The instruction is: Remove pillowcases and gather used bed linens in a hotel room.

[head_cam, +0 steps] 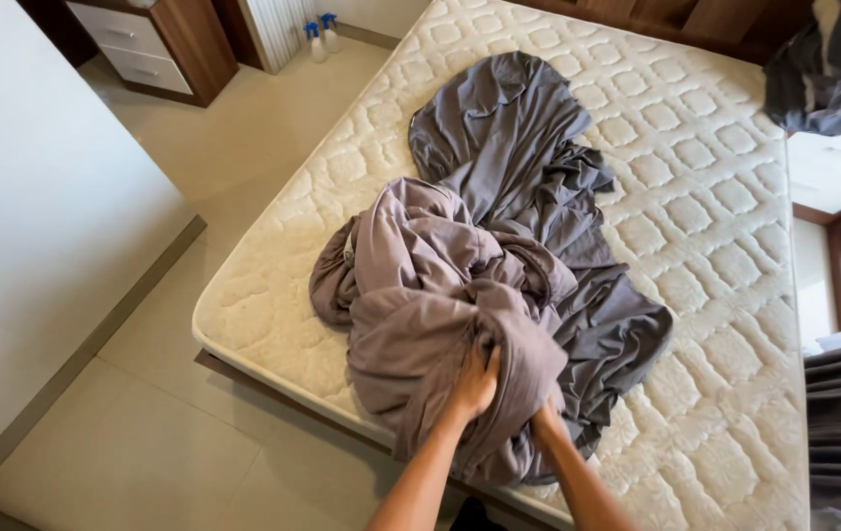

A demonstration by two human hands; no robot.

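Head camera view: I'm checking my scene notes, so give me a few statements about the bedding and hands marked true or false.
1. Both hands grip the crumpled grey-mauve fabric bundle. True: the left hand and right hand are buried in its near end.
2. The white quilted mattress is covered by a fitted sheet. False: its quilted surface is bare around the fabric.
3. A darker grey sheet lies spread beyond the bundle. True.
4. Two spray bottles with blue tops stand on the mattress. False: they stand on the floor by the wall.
5. The wooden drawer unit stands right of the bed. False: it is at upper left.
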